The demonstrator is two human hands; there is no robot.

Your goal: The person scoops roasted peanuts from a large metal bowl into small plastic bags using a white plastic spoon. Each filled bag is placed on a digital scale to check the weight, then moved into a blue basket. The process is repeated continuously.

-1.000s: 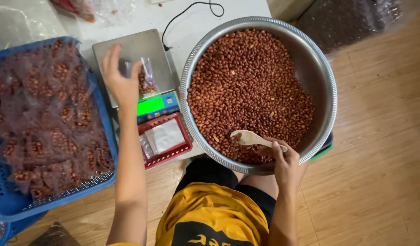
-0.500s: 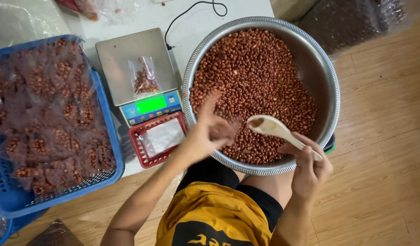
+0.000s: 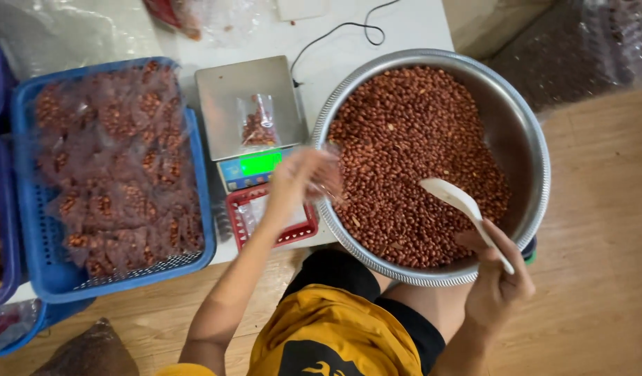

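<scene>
My right hand (image 3: 498, 285) is wrapped around the handle of a white plastic scoop (image 3: 460, 209). The round end of the scoop hangs just over the red-brown peanuts (image 3: 411, 153), tipped up so it is ready to dig. The peanuts fill a big round shiny metal bowl (image 3: 522, 125) that sits close to my knees, so I can reach in without stretching.

My left hand (image 3: 300, 184) is blurry. It is by the near rim of the bowl, just in front of the scale. I cannot tell if its fingers are spread or pinched on something.

The small grey kitchen scale with a green lit screen (image 3: 255, 132) sits right beside the bowl. A little clear plastic bag with a few peanuts in it (image 3: 258, 124) lies on its flat top, where it can be weighed.

A small red plastic tray (image 3: 303, 233) is tucked in front of the scale, near my left hand.

On my left, a blue plastic basket (image 3: 35, 209) holds lots of packed peanut bags (image 3: 119, 167), piled together out of the way.

A black cord (image 3: 342, 35) runs off across the white table (image 3: 418, 28).
</scene>
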